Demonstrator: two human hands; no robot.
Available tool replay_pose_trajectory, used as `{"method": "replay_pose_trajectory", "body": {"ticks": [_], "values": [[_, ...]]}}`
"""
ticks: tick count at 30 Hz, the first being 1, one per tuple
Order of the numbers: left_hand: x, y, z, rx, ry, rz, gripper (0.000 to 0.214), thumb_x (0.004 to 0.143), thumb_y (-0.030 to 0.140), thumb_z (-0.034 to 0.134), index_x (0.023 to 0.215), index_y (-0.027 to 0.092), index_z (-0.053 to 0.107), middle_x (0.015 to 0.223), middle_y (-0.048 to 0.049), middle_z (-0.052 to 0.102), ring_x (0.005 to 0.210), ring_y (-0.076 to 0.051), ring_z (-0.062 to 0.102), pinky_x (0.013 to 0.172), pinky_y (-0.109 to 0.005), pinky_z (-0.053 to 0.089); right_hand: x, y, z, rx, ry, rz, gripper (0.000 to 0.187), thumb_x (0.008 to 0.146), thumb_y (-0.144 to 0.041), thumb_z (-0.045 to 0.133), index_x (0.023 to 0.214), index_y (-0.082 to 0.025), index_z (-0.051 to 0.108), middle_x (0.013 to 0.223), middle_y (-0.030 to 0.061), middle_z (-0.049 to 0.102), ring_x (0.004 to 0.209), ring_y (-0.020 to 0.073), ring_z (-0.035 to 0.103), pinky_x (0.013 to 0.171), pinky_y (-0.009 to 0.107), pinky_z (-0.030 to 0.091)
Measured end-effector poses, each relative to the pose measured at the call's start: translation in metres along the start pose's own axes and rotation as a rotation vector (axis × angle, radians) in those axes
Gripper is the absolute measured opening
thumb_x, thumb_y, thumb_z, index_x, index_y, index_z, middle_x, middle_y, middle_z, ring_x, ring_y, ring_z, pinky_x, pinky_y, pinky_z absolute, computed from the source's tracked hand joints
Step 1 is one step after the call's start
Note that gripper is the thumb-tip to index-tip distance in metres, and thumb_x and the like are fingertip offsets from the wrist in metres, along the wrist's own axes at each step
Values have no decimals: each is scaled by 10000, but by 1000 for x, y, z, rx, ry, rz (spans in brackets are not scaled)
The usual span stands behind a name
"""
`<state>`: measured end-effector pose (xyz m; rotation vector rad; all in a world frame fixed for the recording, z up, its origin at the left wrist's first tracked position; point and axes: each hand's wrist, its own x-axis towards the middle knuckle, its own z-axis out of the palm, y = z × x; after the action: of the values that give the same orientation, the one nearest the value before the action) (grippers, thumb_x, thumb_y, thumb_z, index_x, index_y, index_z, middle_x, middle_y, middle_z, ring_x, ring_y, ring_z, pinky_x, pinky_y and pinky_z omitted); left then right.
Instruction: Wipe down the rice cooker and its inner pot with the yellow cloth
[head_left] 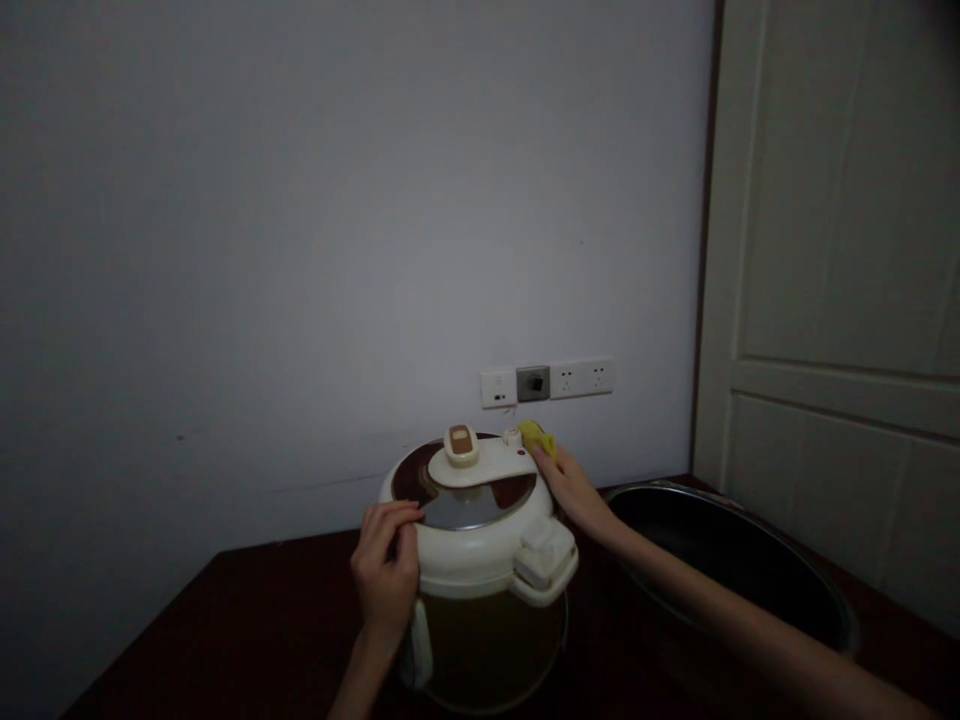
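A cream and brown electric pressure cooker (480, 560) stands on a dark table (247, 630), with its lid (469, 490) shut. My left hand (386, 570) rests against the cooker's left side, its fingers curled over the lid's rim. My right hand (574, 490) reaches round the far right of the lid and presses a yellow cloth (538, 437) against the lid's back edge. A small cream knob (461, 445) sits on top of the lid.
A large dark metal basin (750, 560) lies on the table just right of the cooker, under my right forearm. A row of wall sockets (547, 383) is on the grey wall behind. A cream door (847, 300) fills the right side.
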<state>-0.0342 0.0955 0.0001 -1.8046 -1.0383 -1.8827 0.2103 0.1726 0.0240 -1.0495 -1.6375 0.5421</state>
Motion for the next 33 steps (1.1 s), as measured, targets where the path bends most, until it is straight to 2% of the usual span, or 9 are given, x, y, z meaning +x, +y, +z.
{"method": "replay_pose_trajectory", "body": {"ticks": [3, 5, 8, 11, 15, 18, 25, 29, 33], "values": [[1, 0, 1, -12, 5, -7, 189, 812, 70, 497, 747, 197, 622, 800, -18, 631, 795, -161, 583, 736, -304, 463, -26, -9, 4, -134, 8, -170, 581, 888, -534, 376, 1326, -168, 480, 1416, 129, 426, 1356, 268, 299, 1110, 476, 222], [1, 0, 1, -18, 8, -7, 189, 810, 72, 498, 744, 197, 623, 796, -17, 632, 797, -162, 583, 738, -307, 463, -36, -16, 6, -236, -92, -288, 522, 909, -474, 382, 1349, -204, 463, 1460, 95, 368, 1388, 254, 231, 1124, 494, 181], [2, 1, 1, -23, 9, -2, 188, 814, 74, 497, 742, 197, 619, 791, -17, 631, 797, -162, 579, 743, -314, 460, -36, -31, 5, -361, -238, -434, 454, 935, -388, 359, 1346, -231, 468, 1465, 74, 362, 1380, 230, 258, 1119, 481, 202], [1, 1, 0, -31, 9, 4, 185, 817, 81, 497, 740, 196, 620, 788, -17, 632, 794, -162, 579, 742, -318, 458, -17, -49, 4, -469, -319, -498, 446, 936, -346, 343, 1306, -153, 502, 1417, 128, 427, 1330, 230, 354, 1096, 426, 256], [1, 1, 0, -32, 7, -4, 181, 816, 95, 496, 741, 196, 627, 787, -19, 638, 792, -164, 583, 742, -320, 460, 19, -78, 4, -656, -477, -359, 383, 911, -314, 350, 1030, -91, 638, 1070, 169, 661, 974, 251, 612, 844, 342, 436], [1, 1, 0, -31, 10, -1, 184, 816, 98, 492, 739, 195, 628, 785, -20, 638, 793, -166, 585, 749, -324, 459, 38, -91, 2, -797, -571, -244, 387, 888, -324, 364, 861, -80, 663, 889, 172, 686, 771, 238, 626, 675, 296, 424], [1, 1, 0, -19, 4, 0, 183, 813, 95, 493, 737, 194, 627, 784, -19, 636, 790, -163, 582, 743, -318, 458, 64, -81, 8, -803, -594, -218, 398, 869, -315, 371, 847, -57, 673, 908, 210, 685, 761, 244, 623, 618, 287, 410], [1, 1, 1, -25, 5, -13, 176, 812, 106, 489, 738, 196, 622, 784, -23, 638, 795, -167, 582, 747, -330, 466, 84, -74, 18, -779, -608, -173, 361, 848, -277, 393, 814, -61, 680, 890, 187, 696, 749, 236, 628, 611, 287, 421], [1, 1, 1, -16, 9, -15, 176, 810, 104, 487, 728, 195, 614, 776, -23, 633, 791, -167, 578, 746, -333, 465, 84, -68, 18, -771, -604, -166, 369, 865, -295, 382, 811, -76, 674, 874, 163, 700, 739, 229, 630, 619, 288, 431]]}}
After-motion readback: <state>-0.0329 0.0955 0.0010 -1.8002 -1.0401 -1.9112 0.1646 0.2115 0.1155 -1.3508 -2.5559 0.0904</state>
